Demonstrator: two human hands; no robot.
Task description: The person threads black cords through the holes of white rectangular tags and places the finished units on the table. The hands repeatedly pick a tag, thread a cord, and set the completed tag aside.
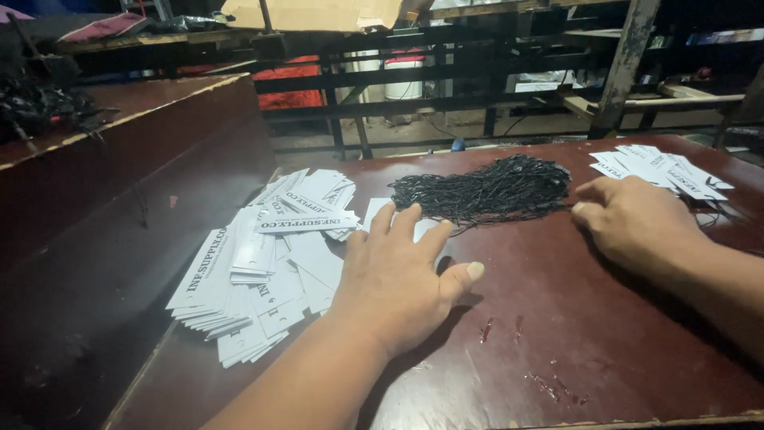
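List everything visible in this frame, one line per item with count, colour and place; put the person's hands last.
Table: one, dark reddish-brown, fills the foreground.
Paper tags: a large loose pile, white with dark print, on the table's left part.
Smaller tag stack: one fanned bunch, white, at the table's far right.
String bundle: one tangled heap, black, centre of the table at the far side.
Side counter: one, dark brown, left of the table, with a black tangle on top.
Metal frame: black bars, behind the table.
Cardboard sheet: one, tan, top centre.
Left hand: flat, palm down, fingers on a white tag beside the pile.
Right hand: fingers touch the string bundle's right edge.
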